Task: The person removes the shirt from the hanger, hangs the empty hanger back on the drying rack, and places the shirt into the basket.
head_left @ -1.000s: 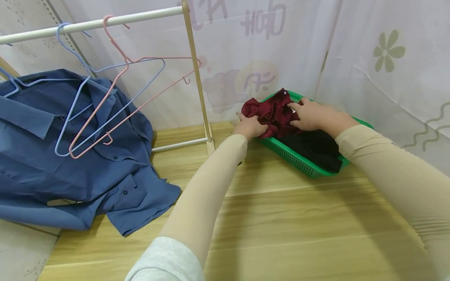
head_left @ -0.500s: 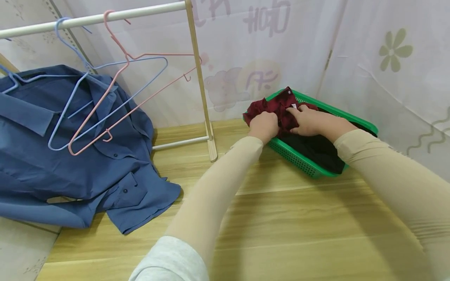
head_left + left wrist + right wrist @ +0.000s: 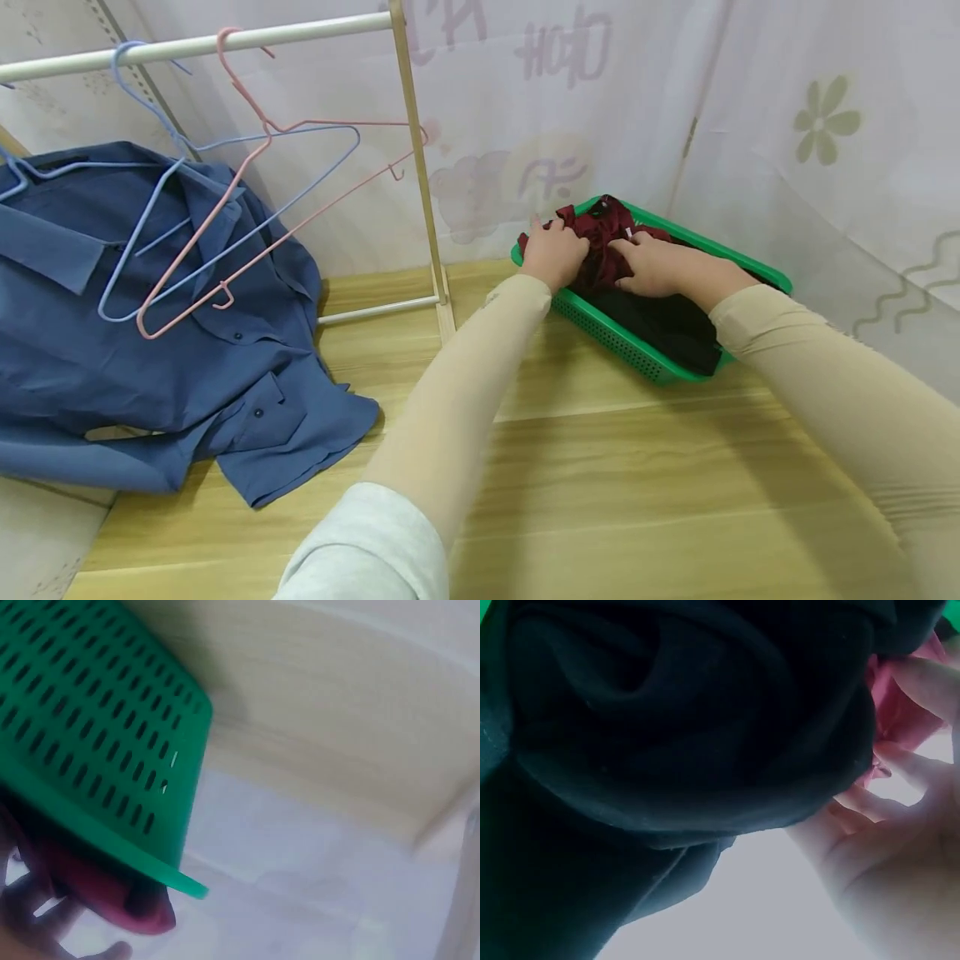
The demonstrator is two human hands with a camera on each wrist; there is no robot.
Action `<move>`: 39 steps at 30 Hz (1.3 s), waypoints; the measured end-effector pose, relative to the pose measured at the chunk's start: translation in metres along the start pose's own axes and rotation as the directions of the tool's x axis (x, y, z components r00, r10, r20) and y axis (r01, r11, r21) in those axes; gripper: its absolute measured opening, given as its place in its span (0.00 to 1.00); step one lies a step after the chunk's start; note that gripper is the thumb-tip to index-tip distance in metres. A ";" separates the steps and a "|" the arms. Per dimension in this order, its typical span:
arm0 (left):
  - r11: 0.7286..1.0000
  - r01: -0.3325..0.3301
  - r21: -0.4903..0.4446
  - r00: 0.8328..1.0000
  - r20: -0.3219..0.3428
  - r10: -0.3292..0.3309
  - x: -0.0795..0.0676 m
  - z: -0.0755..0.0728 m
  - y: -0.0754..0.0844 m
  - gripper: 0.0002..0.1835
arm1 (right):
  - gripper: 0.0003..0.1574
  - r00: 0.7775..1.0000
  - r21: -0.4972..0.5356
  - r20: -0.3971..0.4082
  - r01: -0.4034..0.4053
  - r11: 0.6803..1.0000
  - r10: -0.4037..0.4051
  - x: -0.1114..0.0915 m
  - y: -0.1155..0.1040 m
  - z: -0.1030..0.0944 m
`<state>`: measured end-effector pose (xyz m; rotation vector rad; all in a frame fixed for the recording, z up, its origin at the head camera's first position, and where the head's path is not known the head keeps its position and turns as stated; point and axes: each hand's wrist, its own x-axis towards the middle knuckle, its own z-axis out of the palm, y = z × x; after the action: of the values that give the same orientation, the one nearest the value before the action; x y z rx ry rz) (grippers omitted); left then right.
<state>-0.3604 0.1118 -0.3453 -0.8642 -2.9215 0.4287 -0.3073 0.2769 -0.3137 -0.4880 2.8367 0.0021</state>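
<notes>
A crumpled maroon garment (image 3: pixel 611 262) with a small white tag lies in the far left end of a green plastic basket (image 3: pixel 611 336). My left hand (image 3: pixel 555 252) grips its left side at the basket rim, one finger sticking up. In the left wrist view, the maroon cloth (image 3: pixel 112 896) hangs over the basket's rim beside my fingers (image 3: pixel 60 919). My right hand (image 3: pixel 660 265) pinches the garment's right side between thumb and fingers, which the right wrist view shows as pink-lit cloth (image 3: pixel 900 712). Black cloth (image 3: pixel 663 325) fills the near part of the basket, under my right hand.
A clothes rack with a white rail (image 3: pixel 315 32) stands left, carrying a pink hanger (image 3: pixel 247 179) and blue hangers (image 3: pixel 161 196). A blue shirt (image 3: pixel 150 333) hangs there, its hem on the wooden table (image 3: pixel 622 483). A printed curtain (image 3: pixel 660 100) backs the table.
My left hand has moved right and in over the basket, bunching the maroon garment's left side. My right hand stays on the garment's right side. The head view shifted slightly.
</notes>
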 end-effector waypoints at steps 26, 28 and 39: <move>0.968 0.081 -0.238 0.989 -0.101 -0.107 -0.126 -0.077 -0.084 0.19 | 0.59 0.996 0.057 -0.056 0.076 0.995 -0.072 -0.018 -0.053 -0.083; 0.968 0.083 -0.236 0.988 -0.110 -0.112 -0.140 -0.078 -0.089 0.20 | 0.58 0.994 0.052 -0.064 0.094 0.994 -0.091 -0.021 -0.063 -0.087; 0.967 0.083 -0.242 0.965 -0.223 -0.139 -0.204 -0.091 -0.121 0.20 | 0.54 0.977 -0.019 -0.121 0.174 0.985 -0.175 -0.036 -0.109 -0.109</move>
<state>-0.2393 -0.0734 -0.2208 -0.7104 -2.8106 -0.0256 -0.2672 0.1809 -0.1947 -0.7629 2.9020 -0.0512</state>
